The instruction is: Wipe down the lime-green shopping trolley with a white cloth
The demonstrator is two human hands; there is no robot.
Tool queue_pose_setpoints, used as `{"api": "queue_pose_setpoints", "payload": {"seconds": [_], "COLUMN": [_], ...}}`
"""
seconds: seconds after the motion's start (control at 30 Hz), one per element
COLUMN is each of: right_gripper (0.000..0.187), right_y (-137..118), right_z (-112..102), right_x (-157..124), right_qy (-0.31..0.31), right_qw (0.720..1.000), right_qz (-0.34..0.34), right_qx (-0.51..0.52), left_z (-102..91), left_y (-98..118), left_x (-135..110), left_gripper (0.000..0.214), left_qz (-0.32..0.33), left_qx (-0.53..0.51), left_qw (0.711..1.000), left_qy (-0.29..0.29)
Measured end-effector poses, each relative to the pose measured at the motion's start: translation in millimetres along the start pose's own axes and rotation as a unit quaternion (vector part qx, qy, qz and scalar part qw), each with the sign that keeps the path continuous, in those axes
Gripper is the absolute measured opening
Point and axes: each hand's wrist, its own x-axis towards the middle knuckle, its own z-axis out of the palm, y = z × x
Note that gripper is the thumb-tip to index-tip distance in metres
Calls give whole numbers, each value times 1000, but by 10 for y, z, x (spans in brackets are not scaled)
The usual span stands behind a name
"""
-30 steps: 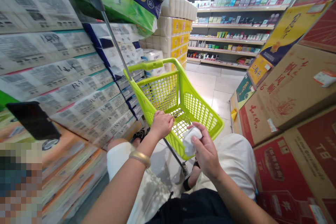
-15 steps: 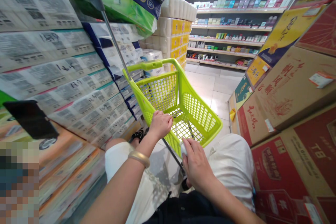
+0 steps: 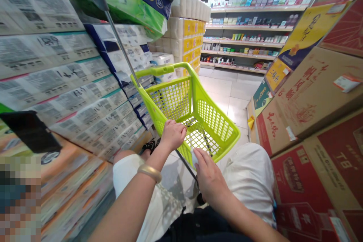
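Between my knees stands a lime-green shopping basket (image 3: 217,121) with grid walls and a metal pull handle (image 3: 121,45). It is tilted, and I see nothing inside. My left hand (image 3: 173,135), below a gold-coloured bangle (image 3: 149,174), is closed around the basket's near left rim. Lower along that rim, my right hand (image 3: 210,172) is closed on a small white wipe (image 3: 194,158), mostly hidden behind the fingers. The wipe lies against the rim's near corner.
White-wrapped tissue packs (image 3: 56,51) are stacked at left, with a black phone (image 3: 30,130) in front. Red and brown cartons (image 3: 300,102) rise close on my right. Shelves of small goods (image 3: 246,30) stand beyond the tiled floor (image 3: 218,83). A pixelated patch covers the lower left corner.
My right hand and the white wipe have shifted slightly left along the basket's rim. My left hand keeps its hold. The view has shifted slightly.
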Motion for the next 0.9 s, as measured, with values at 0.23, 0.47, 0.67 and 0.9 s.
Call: {"api": "queue_pose_setpoints", "payload": {"seconds": [0.23, 0.47, 0.67, 0.9], "right_gripper": [54, 42, 50, 48], "right_y": [-194, -95, -138, -123], "right_z": [90, -108, 19, -39], "right_x": [401, 154, 202, 272], "right_qy": [-45, -66, -45, -60], "right_qw": [998, 994, 995, 994], "right_qz": [25, 18, 18, -6], "right_qx": [-41, -86, -93, -90], "left_z": [-20, -6, 6, -4], "left_y": [-10, -15, -31, -30], "left_x": [6, 6, 13, 8], "left_gripper": [34, 33, 32, 32], "left_qz": [2, 1, 4, 9], "left_qx": [4, 0, -1, -5], "left_qw": [1000, 1000, 1000, 1000], "left_qy": [-3, -1, 0, -1]}}
